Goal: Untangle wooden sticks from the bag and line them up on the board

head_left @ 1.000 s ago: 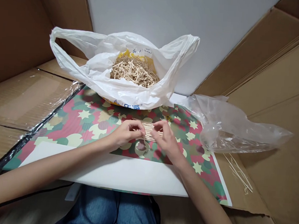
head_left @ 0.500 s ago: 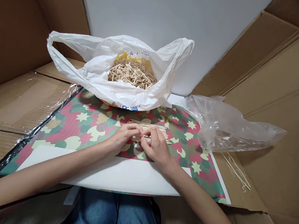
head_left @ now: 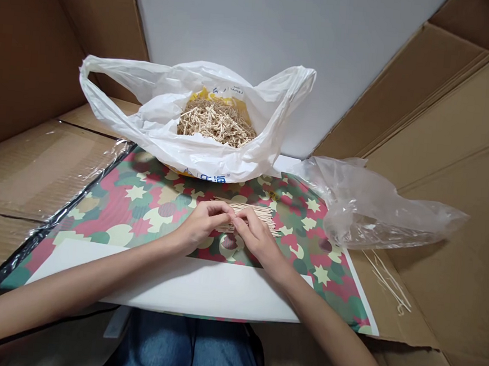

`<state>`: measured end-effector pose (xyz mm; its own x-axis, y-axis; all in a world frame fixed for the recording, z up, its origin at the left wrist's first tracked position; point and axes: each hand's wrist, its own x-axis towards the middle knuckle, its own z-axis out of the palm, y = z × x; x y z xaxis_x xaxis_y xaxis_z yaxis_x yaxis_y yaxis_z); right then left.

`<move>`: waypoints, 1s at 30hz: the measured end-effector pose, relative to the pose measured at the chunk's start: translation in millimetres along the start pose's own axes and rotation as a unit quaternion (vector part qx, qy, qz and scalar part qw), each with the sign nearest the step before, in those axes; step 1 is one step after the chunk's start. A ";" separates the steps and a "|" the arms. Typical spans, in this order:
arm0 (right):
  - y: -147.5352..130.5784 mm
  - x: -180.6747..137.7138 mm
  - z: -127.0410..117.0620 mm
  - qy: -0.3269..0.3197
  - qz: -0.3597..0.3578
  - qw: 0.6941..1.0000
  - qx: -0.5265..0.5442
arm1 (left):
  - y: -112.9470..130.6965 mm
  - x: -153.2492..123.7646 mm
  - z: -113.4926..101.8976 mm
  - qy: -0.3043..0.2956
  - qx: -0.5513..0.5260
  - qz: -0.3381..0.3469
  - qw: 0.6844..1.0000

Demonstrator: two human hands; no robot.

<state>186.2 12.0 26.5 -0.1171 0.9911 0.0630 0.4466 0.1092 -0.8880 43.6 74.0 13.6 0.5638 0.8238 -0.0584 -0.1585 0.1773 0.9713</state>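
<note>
My left hand [head_left: 204,223] and my right hand [head_left: 255,232] meet fingertip to fingertip above the patterned sheet. Both are closed in a pinch, thumbs against fingers; whatever they hold is too small and hidden to make out. Just behind and partly under them lies a flat bundle of thin pale sticks or strips [head_left: 263,211], side by side and running left to right. Beyond it stands a white plastic carrier bag [head_left: 175,144], its mouth spread wide. Inside is a heap of short, pale, knotted-looking pieces [head_left: 215,122].
A clear plastic bag [head_left: 365,206] lies at the right, partly over the camouflage-patterned sheet [head_left: 157,221]. Several loose pale strips [head_left: 387,281] rest on cardboard past the sheet's right edge. Cardboard walls [head_left: 463,138] rise on both sides. A white strip [head_left: 202,287] borders the near edge.
Both hands stay at nearly the same spot. The right fingers have straightened and lowered a little toward the left fingertips. The view has shifted slightly.
</note>
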 end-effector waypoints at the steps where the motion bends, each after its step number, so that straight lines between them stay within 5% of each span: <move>1: 0.5 0.1 -0.8 -0.013 0.000 1.000 0.002 | 0.3 0.1 -0.4 -0.005 0.007 0.004 1.000; 18: 0.2 1.6 -19.0 -0.062 -0.047 0.994 -0.075 | -2.1 1.9 -5.9 -0.027 0.013 0.014 0.999; 22: -1.0 0.0 -20.1 -0.075 -0.056 0.991 -0.092 | 9.6 1.3 -8.7 -0.070 0.129 0.066 0.987; 26: -0.1 -1.1 -18.8 -0.089 -0.068 0.988 -0.106 | 26.5 -0.1 -14.0 -0.147 0.267 0.134 0.943; 30: 1.3 -1.2 -17.3 -0.079 -0.098 0.985 -0.119 | 29.0 -0.3 -15.7 -0.165 0.261 0.133 0.942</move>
<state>202.2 12.2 33.1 -0.3492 0.9273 0.1348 0.5955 0.3307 -0.7321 26.1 87.3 38.2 0.7958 0.5738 0.1934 0.0422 -0.3712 0.9276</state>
